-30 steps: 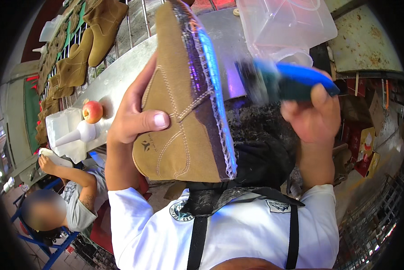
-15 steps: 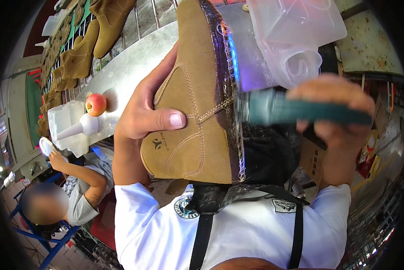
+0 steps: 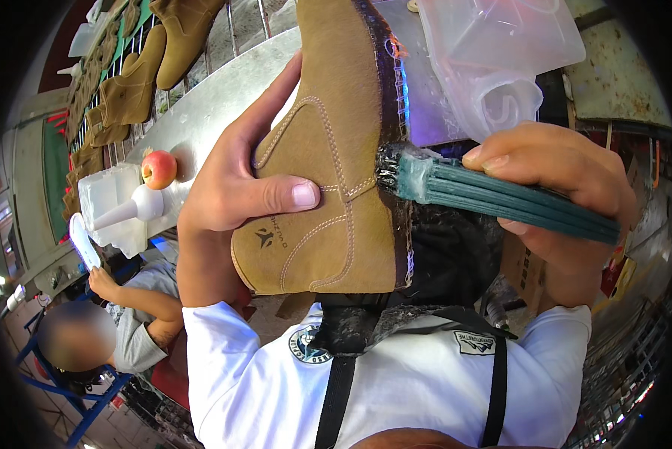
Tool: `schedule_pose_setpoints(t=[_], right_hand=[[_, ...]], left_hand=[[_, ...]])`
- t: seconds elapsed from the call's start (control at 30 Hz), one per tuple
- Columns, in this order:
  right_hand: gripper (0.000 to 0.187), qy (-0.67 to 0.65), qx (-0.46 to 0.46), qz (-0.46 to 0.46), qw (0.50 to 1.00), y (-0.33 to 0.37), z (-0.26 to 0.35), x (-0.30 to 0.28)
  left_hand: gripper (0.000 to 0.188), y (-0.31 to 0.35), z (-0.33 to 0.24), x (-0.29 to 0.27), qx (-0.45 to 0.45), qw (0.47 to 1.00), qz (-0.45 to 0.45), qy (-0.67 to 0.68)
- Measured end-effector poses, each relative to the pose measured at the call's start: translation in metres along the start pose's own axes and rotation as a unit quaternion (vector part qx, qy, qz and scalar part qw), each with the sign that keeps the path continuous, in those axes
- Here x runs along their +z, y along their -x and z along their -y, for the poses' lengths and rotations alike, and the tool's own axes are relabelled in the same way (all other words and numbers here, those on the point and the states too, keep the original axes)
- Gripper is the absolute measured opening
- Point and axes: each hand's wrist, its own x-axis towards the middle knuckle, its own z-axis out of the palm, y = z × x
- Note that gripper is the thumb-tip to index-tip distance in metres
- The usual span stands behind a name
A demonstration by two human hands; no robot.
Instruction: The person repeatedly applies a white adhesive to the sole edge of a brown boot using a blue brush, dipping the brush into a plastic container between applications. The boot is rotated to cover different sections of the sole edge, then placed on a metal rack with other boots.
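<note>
A tan suede boot [image 3: 313,161] lies on its side in front of me, its sole edge facing right with a dark wet-looking band and pale stitching. My left hand [image 3: 235,179] grips it from the left, thumb pressed on the stitched side panel and fingers behind. In my right hand [image 3: 560,179] is a flat brush [image 3: 485,191] with a ribbed dark green handle. Its dark bristles touch the band along the boot's lower edge, near the middle.
Beyond the boot stretches a metal worktop [image 3: 223,86] with an apple [image 3: 158,170] and a white nozzle bottle [image 3: 137,206] in a clear tray [image 3: 100,191]. Translucent plastic containers [image 3: 500,52] stand at the far right. More tan boots [image 3: 130,86] rest on a rack; another person [image 3: 145,318] sits at left.
The brush was blurred by motion and is now sharp, pressed against the boot's edge. The boot has shifted slightly right. At left, the other person's white piece has turned.
</note>
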Motion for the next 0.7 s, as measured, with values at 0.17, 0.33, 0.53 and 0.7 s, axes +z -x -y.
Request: schedule_pose_setpoints(t=[0.17,0.33,0.53,0.7], right_hand=[[0.034,-0.006,-0.006,0.017,1.000,-0.003,-0.002,-0.004],[0.035,-0.001,0.006,0.019,1.000,-0.002,0.000,-0.004],[0.034,-0.054,0.032,0.008,0.998,0.006,-0.006,0.001],[0.031,-0.086,0.037,0.007,0.996,0.011,-0.015,0.001]], left_hand=[[0.114,-0.001,0.001,-0.003,0.000,1.000,0.005,-0.015],[0.113,0.000,0.006,-0.004,-0.005,1.000,0.006,0.001],[0.111,0.002,0.009,0.000,-0.022,0.999,-0.004,0.039],[0.108,-0.003,0.008,-0.001,-0.039,0.998,0.003,0.041]])
